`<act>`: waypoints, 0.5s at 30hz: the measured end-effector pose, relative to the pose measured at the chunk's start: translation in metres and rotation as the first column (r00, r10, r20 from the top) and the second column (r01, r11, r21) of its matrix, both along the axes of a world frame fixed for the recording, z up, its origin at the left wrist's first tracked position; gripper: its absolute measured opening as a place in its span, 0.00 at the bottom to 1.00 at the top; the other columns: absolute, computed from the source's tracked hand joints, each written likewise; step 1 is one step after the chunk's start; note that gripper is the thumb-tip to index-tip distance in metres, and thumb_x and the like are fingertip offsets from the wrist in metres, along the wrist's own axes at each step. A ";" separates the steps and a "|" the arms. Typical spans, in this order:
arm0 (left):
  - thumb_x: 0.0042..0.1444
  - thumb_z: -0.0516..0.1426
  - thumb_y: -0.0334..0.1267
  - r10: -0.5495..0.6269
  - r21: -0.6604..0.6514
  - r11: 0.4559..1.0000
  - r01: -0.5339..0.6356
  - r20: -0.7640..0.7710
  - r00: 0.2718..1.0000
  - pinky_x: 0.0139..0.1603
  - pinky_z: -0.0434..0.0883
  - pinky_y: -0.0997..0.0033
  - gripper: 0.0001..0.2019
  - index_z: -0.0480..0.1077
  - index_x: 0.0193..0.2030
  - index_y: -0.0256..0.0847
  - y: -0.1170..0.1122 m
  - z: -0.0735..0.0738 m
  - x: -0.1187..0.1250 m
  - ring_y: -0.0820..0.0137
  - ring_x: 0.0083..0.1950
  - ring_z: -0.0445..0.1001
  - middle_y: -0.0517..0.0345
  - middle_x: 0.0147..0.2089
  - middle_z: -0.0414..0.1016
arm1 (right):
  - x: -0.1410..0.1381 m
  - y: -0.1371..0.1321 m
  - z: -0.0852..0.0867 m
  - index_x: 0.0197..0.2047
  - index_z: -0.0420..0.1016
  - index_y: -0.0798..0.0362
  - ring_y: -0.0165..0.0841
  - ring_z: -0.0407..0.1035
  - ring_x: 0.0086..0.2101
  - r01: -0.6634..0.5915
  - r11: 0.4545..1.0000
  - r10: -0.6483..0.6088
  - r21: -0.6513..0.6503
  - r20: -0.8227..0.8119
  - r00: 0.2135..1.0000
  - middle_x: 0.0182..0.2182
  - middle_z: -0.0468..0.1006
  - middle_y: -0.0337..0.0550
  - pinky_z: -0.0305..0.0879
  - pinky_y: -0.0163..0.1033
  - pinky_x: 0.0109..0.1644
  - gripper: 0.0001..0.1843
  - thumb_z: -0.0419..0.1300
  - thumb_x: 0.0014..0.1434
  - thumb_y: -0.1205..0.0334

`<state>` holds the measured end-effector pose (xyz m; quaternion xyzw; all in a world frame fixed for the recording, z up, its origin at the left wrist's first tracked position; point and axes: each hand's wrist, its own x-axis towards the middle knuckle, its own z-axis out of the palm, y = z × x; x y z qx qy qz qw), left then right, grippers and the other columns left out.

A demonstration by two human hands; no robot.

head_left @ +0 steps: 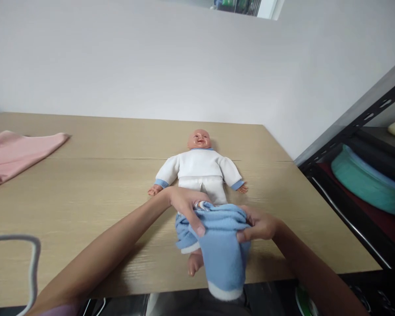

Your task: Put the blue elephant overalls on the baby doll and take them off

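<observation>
A baby doll (200, 164) in a white top with blue cuffs lies on its back on the wooden table (85, 197), head away from me. A pair of blue fleece trousers (220, 245) is bunched over its legs, one bare foot poking out below. My left hand (186, 206) grips the bunched waistband on the left side, thumb over the cloth. My right hand (258, 224) pinches the same waistband on the right side. Both hands are closed on the fabric.
A pink garment (16, 151) lies at the table's far left. A grey hanger loop (29, 259) shows at the near left edge. A black metal shelf (364, 145) with a teal cushion (364, 180) stands to the right.
</observation>
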<state>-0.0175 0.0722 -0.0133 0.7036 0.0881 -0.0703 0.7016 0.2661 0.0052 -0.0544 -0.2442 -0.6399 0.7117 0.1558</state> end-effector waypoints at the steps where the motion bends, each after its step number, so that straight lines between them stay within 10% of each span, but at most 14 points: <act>1: 0.51 0.77 0.58 -0.013 -0.016 1.000 0.013 0.007 1.000 0.35 0.80 0.68 0.23 0.83 0.36 0.40 0.000 0.000 0.001 0.64 0.31 0.77 0.59 0.31 0.83 | 0.001 0.000 -0.005 0.55 0.85 0.51 0.33 0.75 0.38 0.087 0.996 -0.088 -0.032 -0.037 0.995 0.41 0.83 0.39 0.74 0.36 0.45 0.31 0.79 0.58 0.39; 6: 0.50 0.77 0.60 0.117 -0.032 0.993 -0.115 0.111 0.987 0.36 0.80 0.68 0.24 0.81 0.30 0.40 0.004 -0.013 -0.002 0.66 0.29 0.75 0.59 0.28 0.80 | -0.002 0.001 -0.010 0.57 0.86 0.49 0.30 0.75 0.38 0.302 0.905 -0.331 -0.298 -0.049 0.942 0.43 0.84 0.40 0.74 0.35 0.46 0.32 0.79 0.58 0.37; 15: 0.57 0.72 0.66 0.367 -0.034 0.930 -0.366 0.125 0.922 0.55 0.78 0.64 0.26 0.85 0.40 0.41 0.002 -0.030 -0.015 0.62 0.44 0.80 0.55 0.38 0.85 | 0.002 0.009 -0.012 0.61 0.81 0.60 0.39 0.80 0.45 -0.046 0.992 0.031 -0.119 -0.122 0.992 0.48 0.87 0.52 0.76 0.39 0.49 0.56 0.80 0.44 0.24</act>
